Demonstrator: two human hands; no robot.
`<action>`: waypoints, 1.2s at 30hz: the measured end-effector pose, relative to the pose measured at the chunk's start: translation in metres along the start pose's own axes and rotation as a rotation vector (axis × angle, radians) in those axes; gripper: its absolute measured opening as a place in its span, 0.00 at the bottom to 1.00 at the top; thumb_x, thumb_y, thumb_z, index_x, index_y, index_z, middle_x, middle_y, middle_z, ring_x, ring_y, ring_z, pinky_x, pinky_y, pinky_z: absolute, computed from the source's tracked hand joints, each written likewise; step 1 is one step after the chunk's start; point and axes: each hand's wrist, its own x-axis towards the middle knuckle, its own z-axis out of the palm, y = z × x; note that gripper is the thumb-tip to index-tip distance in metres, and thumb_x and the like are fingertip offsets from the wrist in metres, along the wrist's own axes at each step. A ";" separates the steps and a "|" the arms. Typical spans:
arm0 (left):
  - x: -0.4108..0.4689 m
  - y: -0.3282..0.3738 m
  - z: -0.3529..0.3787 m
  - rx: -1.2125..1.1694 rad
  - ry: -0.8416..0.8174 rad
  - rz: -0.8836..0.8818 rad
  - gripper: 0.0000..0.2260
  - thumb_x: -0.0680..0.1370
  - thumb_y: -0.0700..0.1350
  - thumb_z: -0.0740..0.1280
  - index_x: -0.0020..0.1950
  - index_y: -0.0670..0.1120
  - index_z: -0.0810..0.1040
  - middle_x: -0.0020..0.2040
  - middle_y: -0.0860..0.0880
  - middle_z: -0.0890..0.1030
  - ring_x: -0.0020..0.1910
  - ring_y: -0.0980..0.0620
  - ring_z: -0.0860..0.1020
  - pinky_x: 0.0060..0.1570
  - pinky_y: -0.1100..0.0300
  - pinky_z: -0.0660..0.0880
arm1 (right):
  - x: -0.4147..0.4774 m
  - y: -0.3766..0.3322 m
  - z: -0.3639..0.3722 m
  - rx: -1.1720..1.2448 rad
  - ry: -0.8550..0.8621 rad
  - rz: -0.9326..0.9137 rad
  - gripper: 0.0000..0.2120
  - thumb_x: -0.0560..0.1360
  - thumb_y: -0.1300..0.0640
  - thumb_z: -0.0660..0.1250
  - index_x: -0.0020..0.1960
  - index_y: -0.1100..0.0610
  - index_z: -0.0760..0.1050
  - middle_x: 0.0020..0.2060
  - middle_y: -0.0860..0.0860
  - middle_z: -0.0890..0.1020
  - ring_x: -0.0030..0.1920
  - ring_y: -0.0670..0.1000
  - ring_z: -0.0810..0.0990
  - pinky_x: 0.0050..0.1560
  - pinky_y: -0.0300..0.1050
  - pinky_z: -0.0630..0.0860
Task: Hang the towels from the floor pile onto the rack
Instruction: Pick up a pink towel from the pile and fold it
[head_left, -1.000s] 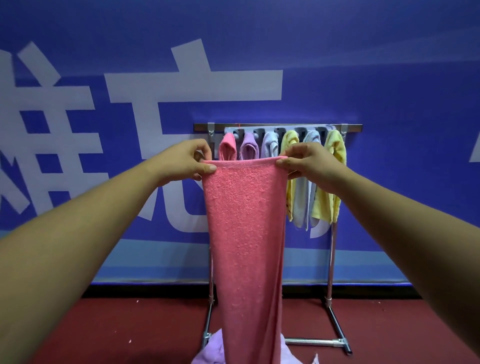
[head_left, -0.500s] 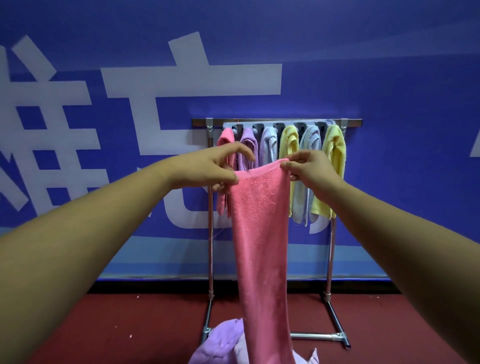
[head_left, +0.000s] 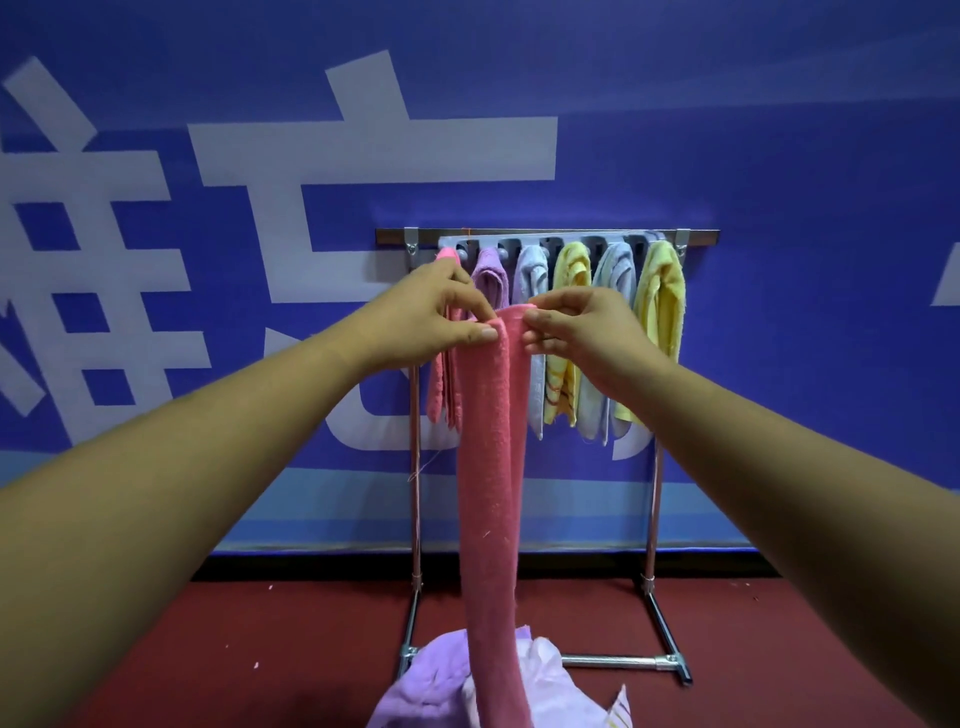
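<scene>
Pink terry cloth was held up in front of the rack (head_left: 540, 237): a long pink towel (head_left: 491, 467), gathered lengthwise into a narrow band, was gripped at its top edge by both hands. The left hand (head_left: 434, 312) was closed on the top's left side, thumb against fingers, before the rack's left end. The right hand (head_left: 576, 327) was pinching the top's right side, before the rack's middle. From that grip the towel was hung straight down below both hands. Its lower part was seen across the towel pile (head_left: 431, 686) at the rack's foot, and its end was cut off by the frame. Six towels were draped from the rack's top bar: a salmon towel (head_left: 440, 384) at the left end, then a purple towel (head_left: 491, 275), a pale grey towel (head_left: 531, 270), a yellow towel (head_left: 571, 270), a second grey towel (head_left: 618, 270) and a second yellow towel (head_left: 662, 291).
</scene>
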 end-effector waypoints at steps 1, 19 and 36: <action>0.001 0.000 0.000 0.005 0.022 0.001 0.03 0.74 0.53 0.73 0.47 0.57 0.83 0.52 0.52 0.75 0.51 0.57 0.74 0.50 0.63 0.70 | -0.002 -0.002 0.004 0.016 -0.011 -0.013 0.05 0.77 0.69 0.68 0.52 0.65 0.76 0.35 0.59 0.81 0.35 0.53 0.81 0.42 0.48 0.84; -0.003 0.015 0.001 -0.121 0.188 -0.065 0.02 0.74 0.50 0.73 0.43 0.53 0.85 0.42 0.54 0.79 0.45 0.56 0.76 0.42 0.69 0.70 | -0.016 -0.009 0.020 -0.166 -0.153 -0.107 0.06 0.75 0.66 0.72 0.49 0.69 0.79 0.41 0.65 0.82 0.40 0.58 0.80 0.47 0.51 0.80; 0.000 -0.002 0.004 -0.285 0.039 -0.152 0.08 0.74 0.50 0.74 0.45 0.47 0.79 0.45 0.44 0.83 0.43 0.48 0.82 0.45 0.55 0.81 | -0.015 -0.006 -0.003 -0.044 -0.060 -0.042 0.09 0.78 0.66 0.68 0.40 0.60 0.73 0.35 0.57 0.78 0.38 0.55 0.76 0.45 0.49 0.76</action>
